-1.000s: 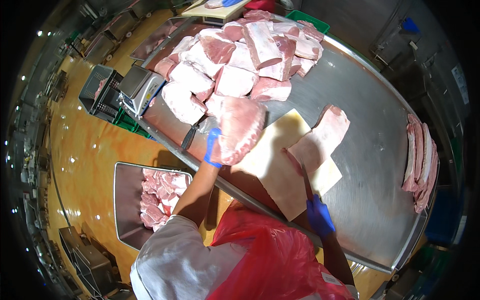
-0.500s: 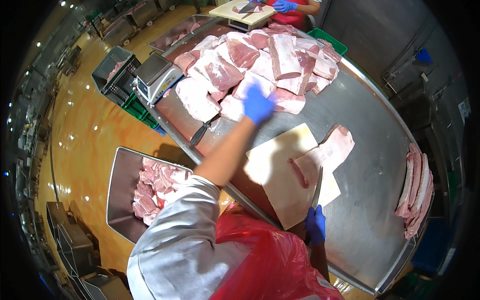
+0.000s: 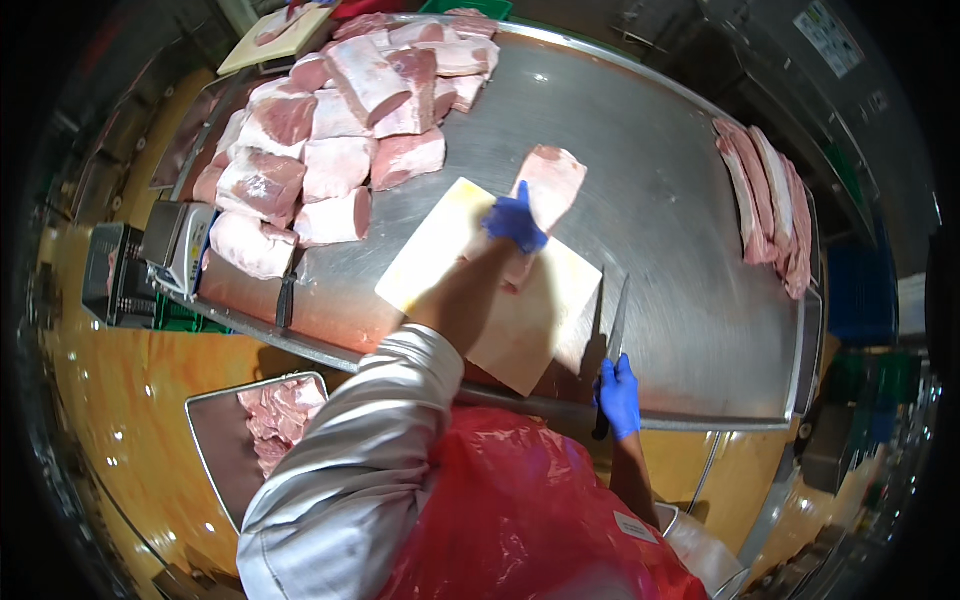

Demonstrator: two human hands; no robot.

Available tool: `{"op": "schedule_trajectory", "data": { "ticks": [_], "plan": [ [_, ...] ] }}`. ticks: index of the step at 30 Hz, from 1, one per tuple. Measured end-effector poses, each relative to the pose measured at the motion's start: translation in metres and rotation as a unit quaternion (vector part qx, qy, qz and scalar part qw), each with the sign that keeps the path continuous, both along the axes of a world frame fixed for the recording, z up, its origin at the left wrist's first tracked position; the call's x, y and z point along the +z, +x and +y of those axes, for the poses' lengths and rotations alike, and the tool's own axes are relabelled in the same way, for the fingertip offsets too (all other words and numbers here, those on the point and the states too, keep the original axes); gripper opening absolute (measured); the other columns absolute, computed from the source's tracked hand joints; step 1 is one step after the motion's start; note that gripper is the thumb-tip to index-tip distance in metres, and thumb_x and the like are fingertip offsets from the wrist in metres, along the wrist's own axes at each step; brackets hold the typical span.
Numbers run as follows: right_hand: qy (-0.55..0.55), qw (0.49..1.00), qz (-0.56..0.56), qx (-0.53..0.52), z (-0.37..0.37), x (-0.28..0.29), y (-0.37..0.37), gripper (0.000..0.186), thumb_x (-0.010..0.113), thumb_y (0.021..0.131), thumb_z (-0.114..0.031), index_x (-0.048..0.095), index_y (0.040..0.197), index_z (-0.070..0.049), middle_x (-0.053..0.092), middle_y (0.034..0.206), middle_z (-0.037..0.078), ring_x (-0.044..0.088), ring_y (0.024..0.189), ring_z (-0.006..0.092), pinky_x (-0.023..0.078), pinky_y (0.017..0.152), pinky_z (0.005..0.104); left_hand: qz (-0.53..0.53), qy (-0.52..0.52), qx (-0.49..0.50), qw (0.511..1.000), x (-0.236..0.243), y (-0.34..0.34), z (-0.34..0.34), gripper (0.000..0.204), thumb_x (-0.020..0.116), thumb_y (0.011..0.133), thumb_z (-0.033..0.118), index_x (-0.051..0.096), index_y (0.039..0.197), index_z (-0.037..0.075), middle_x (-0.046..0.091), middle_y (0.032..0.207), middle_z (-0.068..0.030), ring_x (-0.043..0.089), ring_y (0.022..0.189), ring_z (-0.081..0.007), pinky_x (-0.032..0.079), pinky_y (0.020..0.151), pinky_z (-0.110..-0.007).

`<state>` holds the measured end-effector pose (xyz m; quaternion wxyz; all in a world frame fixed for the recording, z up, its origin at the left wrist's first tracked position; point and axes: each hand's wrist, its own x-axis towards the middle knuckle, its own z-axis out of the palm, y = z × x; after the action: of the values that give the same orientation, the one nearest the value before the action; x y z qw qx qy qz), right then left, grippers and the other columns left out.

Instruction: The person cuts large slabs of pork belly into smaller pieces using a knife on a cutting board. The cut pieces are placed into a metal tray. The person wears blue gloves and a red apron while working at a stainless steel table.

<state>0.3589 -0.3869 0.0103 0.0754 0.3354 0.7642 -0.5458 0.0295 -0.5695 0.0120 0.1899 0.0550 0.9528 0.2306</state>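
A slab of pale pink meat (image 3: 556, 185) lies partly on the white cutting board (image 3: 520, 345), its far end over the steel table. My left hand (image 3: 515, 224), in a blue glove, rests on the slab with its fingers spread, hiding part of it. To the right of the board, my right hand (image 3: 620, 396), also gloved in blue, is closed round the dark handle of a knife (image 3: 619, 318). The long blade points away from me, above the table and apart from the meat.
Large meat pieces (image 3: 340, 165) are heaped at the far left, near a scale (image 3: 190, 240) and another dark-handled tool (image 3: 286, 302). Long meat strips (image 3: 765, 205) lie at the table's right end. A metal bin (image 3: 215, 440) with meat chunks stands below the left edge.
My left hand has come from the meat pile onto the slab on the board. The knife has shifted off the board to its right. My view has turned to the right.
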Motion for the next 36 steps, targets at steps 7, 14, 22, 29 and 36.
{"op": "schedule_trajectory", "data": {
  "ticks": [7,14,22,29,36],
  "plan": [
    [0.194,0.972,-0.007,0.133,0.002,-0.008,0.016,0.016,0.05,0.104,-0.017,0.045,0.102,-0.002,0.062,0.073,0.02,0.064,0.063,0.0343,0.051,0.057,0.0457,-0.044,0.018,-0.216,0.975,0.006,-0.006,-0.083,0.123,0.091,0.061,0.042,0.025,0.16,0.009,0.06,0.133,-0.0242,0.062,0.119,-0.0388,0.051,0.1,-0.042],
    [0.248,0.918,0.083,0.299,-0.057,-0.008,-0.014,0.022,0.047,0.102,-0.019,0.047,0.112,0.001,0.064,0.093,0.034,0.061,0.091,0.0554,0.049,0.077,0.0588,0.164,0.013,-0.021,0.986,-0.005,0.148,-0.139,0.139,0.093,0.054,0.045,0.013,0.159,0.001,0.052,0.135,-0.0252,0.053,0.123,-0.0443,0.041,0.105,-0.053],
    [0.312,0.859,0.067,0.4,-0.12,0.016,-0.155,0.022,0.043,0.102,-0.013,0.049,0.119,-0.001,0.065,0.1,0.034,0.064,0.093,0.0515,0.051,0.079,0.0564,0.156,-0.131,0.031,0.978,-0.014,0.145,-0.12,0.138,0.085,0.06,0.062,0.015,0.158,-0.005,0.046,0.138,-0.0218,0.046,0.129,-0.0379,0.027,0.11,-0.069],
    [0.336,0.805,-0.119,0.474,-0.116,0.055,-0.151,0.026,0.039,0.1,-0.009,0.048,0.122,0.002,0.064,0.112,0.036,0.063,0.104,0.0521,0.05,0.091,0.0565,0.106,-0.088,0.034,0.99,-0.012,0.138,-0.131,0.119,0.084,0.064,0.043,0.024,0.155,-0.005,0.051,0.126,-0.0184,0.052,0.118,-0.0331,0.04,0.098,-0.059],
    [0.361,0.759,-0.054,0.54,-0.155,0.013,-0.224,0.026,0.036,0.102,-0.015,0.047,0.115,0.004,0.063,0.111,0.038,0.062,0.104,0.0544,0.05,0.092,0.0578,0.18,-0.145,0.07,0.97,-0.04,0.139,-0.117,0.104,0.082,0.065,0.036,0.036,0.149,-0.004,0.055,0.119,-0.0159,0.057,0.108,-0.0308,0.046,0.089,-0.054]
  ]
}}
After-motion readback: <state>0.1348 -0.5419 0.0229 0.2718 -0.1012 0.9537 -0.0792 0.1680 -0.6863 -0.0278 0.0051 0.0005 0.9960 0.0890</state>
